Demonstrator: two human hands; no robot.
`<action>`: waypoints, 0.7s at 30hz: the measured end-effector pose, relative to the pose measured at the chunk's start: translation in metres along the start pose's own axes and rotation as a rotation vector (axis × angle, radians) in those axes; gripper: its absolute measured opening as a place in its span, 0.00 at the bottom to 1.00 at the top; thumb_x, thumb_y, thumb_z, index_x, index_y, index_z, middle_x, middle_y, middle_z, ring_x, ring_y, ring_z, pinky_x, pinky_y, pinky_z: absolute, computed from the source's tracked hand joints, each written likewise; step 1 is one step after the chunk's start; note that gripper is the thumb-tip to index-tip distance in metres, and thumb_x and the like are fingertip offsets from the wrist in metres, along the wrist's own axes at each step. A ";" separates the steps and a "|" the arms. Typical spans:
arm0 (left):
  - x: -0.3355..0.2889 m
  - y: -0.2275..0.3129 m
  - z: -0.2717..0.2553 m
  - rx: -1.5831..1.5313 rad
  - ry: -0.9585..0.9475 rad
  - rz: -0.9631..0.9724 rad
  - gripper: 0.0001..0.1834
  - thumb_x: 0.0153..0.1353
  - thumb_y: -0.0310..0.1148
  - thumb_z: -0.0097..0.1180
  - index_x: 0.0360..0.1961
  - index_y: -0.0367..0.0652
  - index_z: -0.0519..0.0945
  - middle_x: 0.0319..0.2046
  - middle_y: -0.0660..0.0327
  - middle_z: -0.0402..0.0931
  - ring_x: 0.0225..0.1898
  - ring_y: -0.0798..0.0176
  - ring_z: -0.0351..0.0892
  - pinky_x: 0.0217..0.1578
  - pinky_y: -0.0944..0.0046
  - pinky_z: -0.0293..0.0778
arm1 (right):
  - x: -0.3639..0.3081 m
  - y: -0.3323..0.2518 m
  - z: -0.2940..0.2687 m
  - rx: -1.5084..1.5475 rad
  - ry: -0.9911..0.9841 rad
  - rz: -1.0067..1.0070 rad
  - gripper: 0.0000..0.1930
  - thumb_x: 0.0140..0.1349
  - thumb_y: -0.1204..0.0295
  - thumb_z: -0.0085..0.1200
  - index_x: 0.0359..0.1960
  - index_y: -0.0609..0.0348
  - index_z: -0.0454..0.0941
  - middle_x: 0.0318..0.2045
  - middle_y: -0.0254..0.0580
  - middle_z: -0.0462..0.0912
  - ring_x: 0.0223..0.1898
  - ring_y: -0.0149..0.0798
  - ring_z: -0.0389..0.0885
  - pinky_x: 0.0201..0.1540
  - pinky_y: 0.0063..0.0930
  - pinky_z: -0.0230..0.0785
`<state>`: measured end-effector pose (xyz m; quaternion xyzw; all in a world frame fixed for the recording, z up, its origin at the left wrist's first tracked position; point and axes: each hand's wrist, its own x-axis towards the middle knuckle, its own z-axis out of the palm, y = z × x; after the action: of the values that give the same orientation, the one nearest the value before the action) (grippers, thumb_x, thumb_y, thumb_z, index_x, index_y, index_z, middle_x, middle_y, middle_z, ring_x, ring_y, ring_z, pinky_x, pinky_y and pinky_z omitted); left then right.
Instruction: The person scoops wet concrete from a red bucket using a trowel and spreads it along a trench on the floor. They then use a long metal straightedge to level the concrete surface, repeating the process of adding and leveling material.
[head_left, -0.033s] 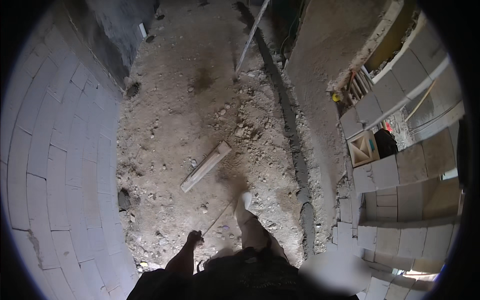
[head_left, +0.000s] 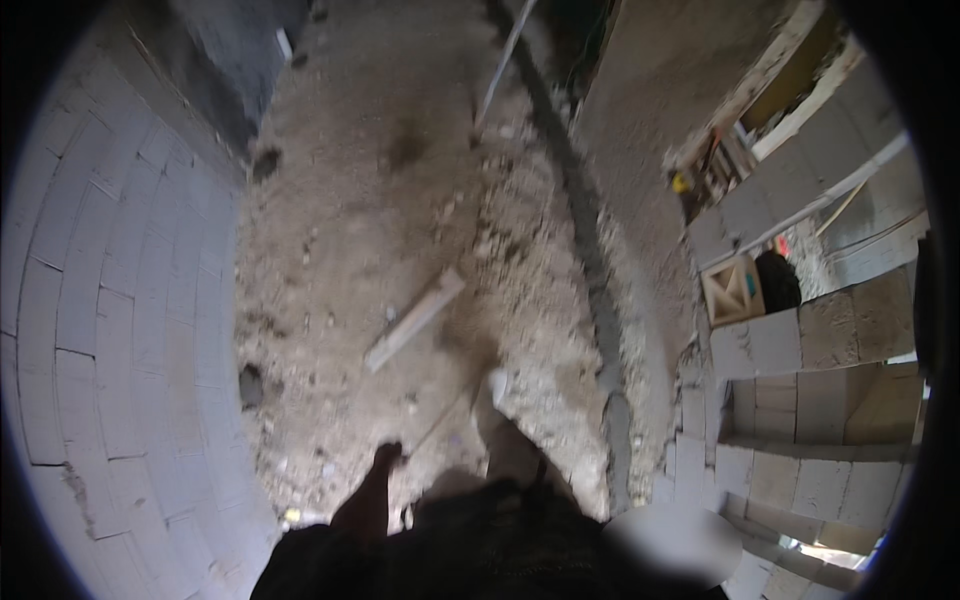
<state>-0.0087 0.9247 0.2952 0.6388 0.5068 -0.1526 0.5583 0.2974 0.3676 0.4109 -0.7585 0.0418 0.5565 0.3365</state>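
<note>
Low in the picture, left of my legs, my left hand (head_left: 390, 456) is closed round the end of a thin stick (head_left: 438, 425). The stick slants away from me, down toward the white toe of my shoe (head_left: 497, 381). Motion blur softens its far end. My right hand is out of the picture. Beyond the shoe, a short wooden board (head_left: 415, 320) lies aslant on the rough dirt floor (head_left: 330, 230), apart from the hand and the stick.
A block wall (head_left: 130, 330) rises on the left. Right of the board runs a narrow strip of grey mortar (head_left: 580, 230). A pale pole (head_left: 503, 65) leans at the far end. Stepped blockwork (head_left: 760, 345) with an open wooden box (head_left: 733, 290) stands on the right.
The view has shifted a little and become more blurred. Against the picture, my left hand and the board sit slightly higher. The hand keeps its hold on the stick.
</note>
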 end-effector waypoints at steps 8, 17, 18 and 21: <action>0.059 0.321 -0.006 -0.449 0.048 -0.152 0.21 0.66 0.51 0.45 0.45 0.43 0.70 0.39 0.50 0.76 0.39 0.53 0.79 0.41 0.51 0.76 | 0.115 -0.262 -0.155 0.054 0.370 -0.213 0.17 0.66 0.63 0.48 0.52 0.57 0.69 0.38 0.44 0.79 0.32 0.39 0.82 0.33 0.33 0.77; 0.216 0.368 -0.117 -0.737 0.206 -0.587 0.14 0.66 0.39 0.45 0.24 0.46 0.69 0.17 0.59 0.68 0.14 0.63 0.66 0.17 0.61 0.67 | 0.238 -0.421 -0.194 0.117 0.524 -0.182 0.10 0.64 0.66 0.47 0.39 0.59 0.75 0.27 0.43 0.79 0.26 0.38 0.79 0.26 0.35 0.76; 0.260 0.436 -0.074 -0.676 0.058 -0.500 0.15 0.64 0.37 0.44 0.20 0.47 0.64 0.16 0.59 0.67 0.13 0.64 0.64 0.16 0.63 0.64 | 0.239 -0.349 -0.266 0.064 0.682 -0.135 0.12 0.61 0.65 0.53 0.38 0.61 0.75 0.25 0.44 0.80 0.24 0.37 0.80 0.24 0.32 0.74; 0.296 0.490 -0.179 -0.699 0.144 -0.318 0.12 0.62 0.40 0.46 0.25 0.45 0.68 0.20 0.58 0.70 0.18 0.61 0.70 0.21 0.61 0.69 | 0.240 -0.439 -0.174 -0.307 0.433 -0.360 0.12 0.58 0.64 0.53 0.34 0.61 0.78 0.26 0.44 0.81 0.26 0.38 0.81 0.27 0.35 0.74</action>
<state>0.4559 1.2879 0.4031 0.3327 0.6590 -0.0102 0.6745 0.7222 0.6832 0.4319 -0.8965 -0.1069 0.3133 0.2945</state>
